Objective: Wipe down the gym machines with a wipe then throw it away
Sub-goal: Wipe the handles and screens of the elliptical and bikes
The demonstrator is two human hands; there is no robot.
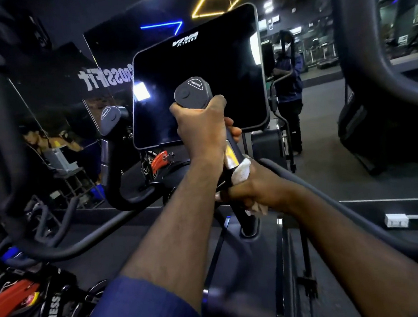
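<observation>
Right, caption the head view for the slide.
Left hand grips the handle top; right hand wraps a wipe around its shaft.

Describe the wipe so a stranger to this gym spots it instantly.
Find the big dark console screen in the middle. In front of it stands a grey handle, left hand gripping high, right hand low. The wipe is the crumpled white sheet under that right hand, the only soft thing on the hard dark handle.

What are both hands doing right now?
Left hand: fingers curled round the handle near its top.
Right hand: holds the wipe wrapped round the handle, lower down.
</observation>
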